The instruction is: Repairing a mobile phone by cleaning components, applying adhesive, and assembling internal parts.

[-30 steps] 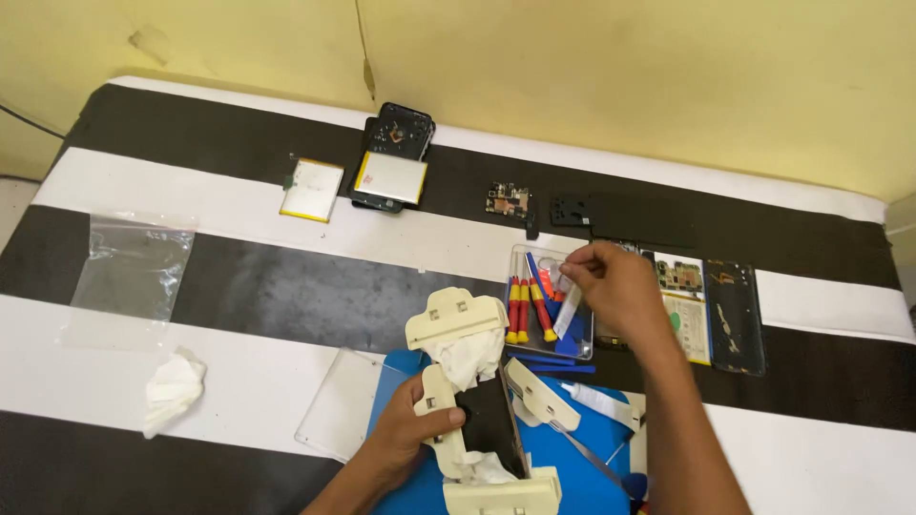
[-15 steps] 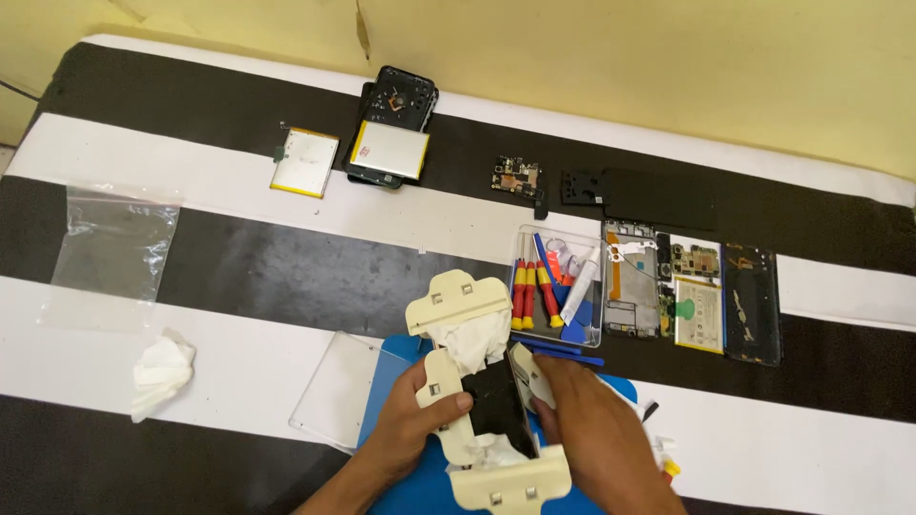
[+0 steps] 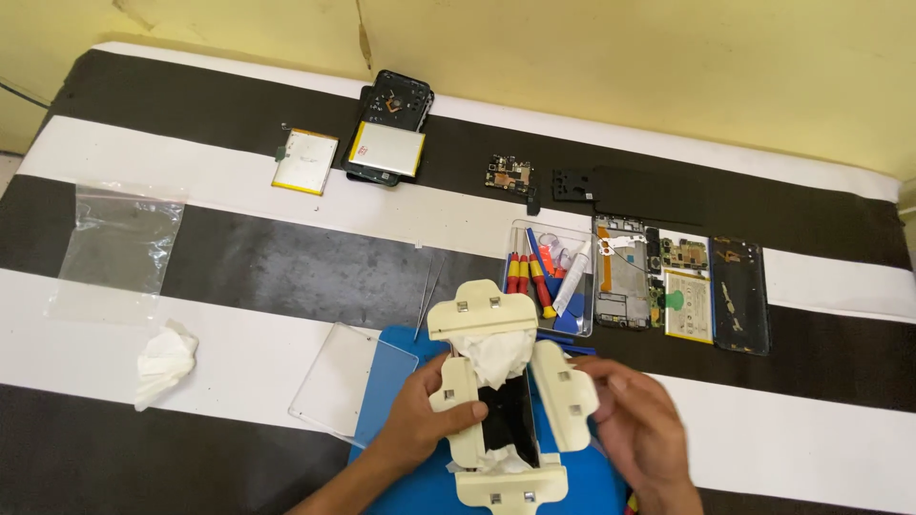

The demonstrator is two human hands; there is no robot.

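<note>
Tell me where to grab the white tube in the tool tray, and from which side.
Grip the tube at its upper end, from above. It lies slanted, leaning against the tray wall, screwdrivers close on its left; its top end looks freest.

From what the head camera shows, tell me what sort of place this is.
Probably a phone repair bench, perhaps a makeshift one. A clear plastic box of red-handled screwdrivers sits on a black-and-white striped cloth beside an opened phone with its circuit boards exposed, and loose flat yellow-edged batteries lie further back.

clamp jig (image 3: 496, 401): base cut by bottom edge | phone (image 3: 506, 420): mostly hidden (tissue-covered) | hands: wrists cropped
</note>
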